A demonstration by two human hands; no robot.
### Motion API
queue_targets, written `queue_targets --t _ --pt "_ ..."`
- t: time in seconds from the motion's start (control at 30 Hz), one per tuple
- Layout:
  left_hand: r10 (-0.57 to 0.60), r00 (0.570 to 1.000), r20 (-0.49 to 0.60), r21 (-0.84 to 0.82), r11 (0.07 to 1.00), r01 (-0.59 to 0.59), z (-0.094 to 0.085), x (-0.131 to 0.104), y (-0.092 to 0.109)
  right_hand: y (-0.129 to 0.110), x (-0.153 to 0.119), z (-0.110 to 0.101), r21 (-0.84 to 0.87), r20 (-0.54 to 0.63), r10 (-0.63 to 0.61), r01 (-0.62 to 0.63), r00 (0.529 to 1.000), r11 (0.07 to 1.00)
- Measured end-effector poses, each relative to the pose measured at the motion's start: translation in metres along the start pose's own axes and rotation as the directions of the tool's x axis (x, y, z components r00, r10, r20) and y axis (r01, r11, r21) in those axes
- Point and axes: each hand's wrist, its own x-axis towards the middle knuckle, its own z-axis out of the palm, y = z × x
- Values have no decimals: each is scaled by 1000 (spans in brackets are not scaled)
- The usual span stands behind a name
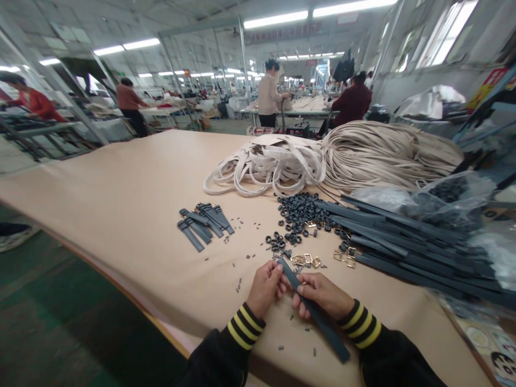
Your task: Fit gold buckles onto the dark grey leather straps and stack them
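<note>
While seemingly finished straps are lying left, both hands are pinching one strip, seemingly unworked lengths waiting right.

Legible text: none for certain | printed sheet, lower right: bold dark letters, cut off | red-and-yellow sign, right: blurred marks | overhead banner, back: reddish characters, too faint
</note>
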Motion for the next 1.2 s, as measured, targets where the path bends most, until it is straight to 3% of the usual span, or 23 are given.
queue_targets --t 0.17,0.33,0.53,0.67,0.83,0.93,1.0,1.1,1.2 --pt "-3 1000 14 -10 1000 4 -1 -2 3 3 1 -2 -12 27 -2 3 1000 1000" --pt "-8 992 127 -100 995 21 -9 -5 6 3 2 -3 -52 -77 0 -4 997 999" --pt "15 974 228 -93 996 6 -15 -6 7 0 0 1 -55 -120 -20 13 993 998" --pt "25 989 149 -23 1000 -22 -11 -6 7 0 1 4 -55 -174 -25 16 984 998" --pt "55 992 112 46 997 -61 -8 -6 3 5 4 2 -82 -135 -113 103 984 991" --pt "149 985 83 143 977 -160 -5 -7 1 8 6 -1 -96 -140 -150 138 979 986" --pt "302 952 45 295 907 -302 -1 -10 1 9 7 -2 -115 -155 -160 143 975 983" --pt "511 855 85 496 723 -481 4 -15 2 10 7 -4 -112 -168 -171 154 971 982" --pt "534 820 206 545 633 -549 6 -18 2 9 5 -4 -88 -159 -198 186 967 979"
